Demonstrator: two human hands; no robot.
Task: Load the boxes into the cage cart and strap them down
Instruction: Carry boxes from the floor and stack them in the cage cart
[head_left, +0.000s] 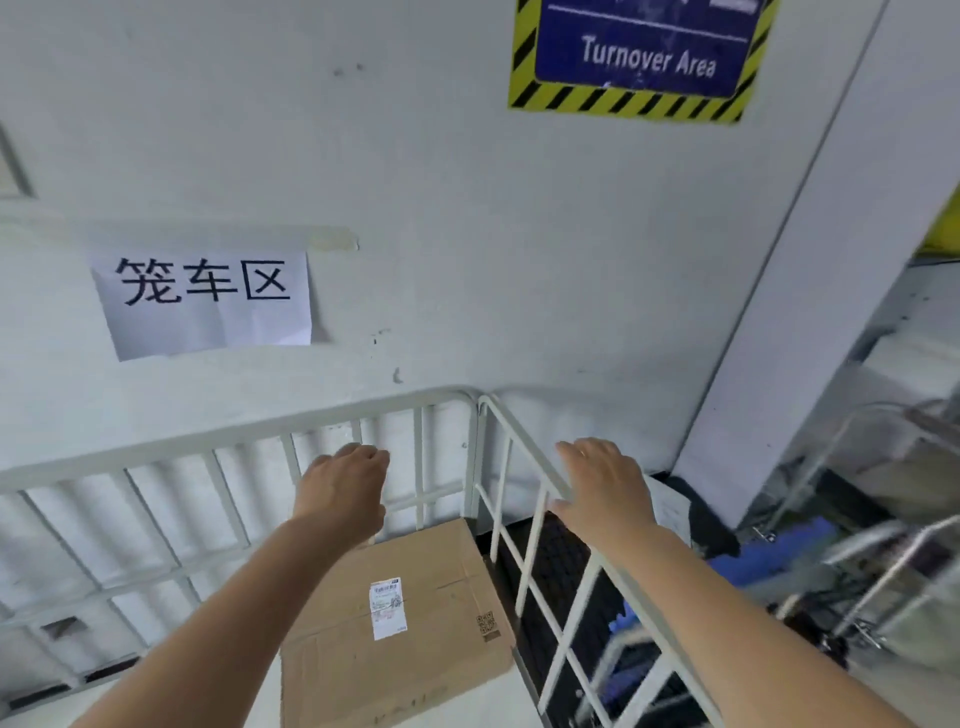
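Note:
A brown cardboard box (415, 613) with a white shipping label lies inside the white cage cart (234, 441), against the cart's back right corner. My left hand (345, 488) hovers above the box with its fingers curled down, holding nothing. My right hand (597, 488) is spread, fingers relaxed, over the top rail of the cart's right side panel (524, 551), at or just above it. No strap is in view.
The cart stands against a white wall with a paper sign (208, 301) and a blue "Turnover Area" sign (644, 57). A white pillar (810, 338) rises at right. Beyond the side panel are other metal cart frames (883, 561), blue items and a dark floor.

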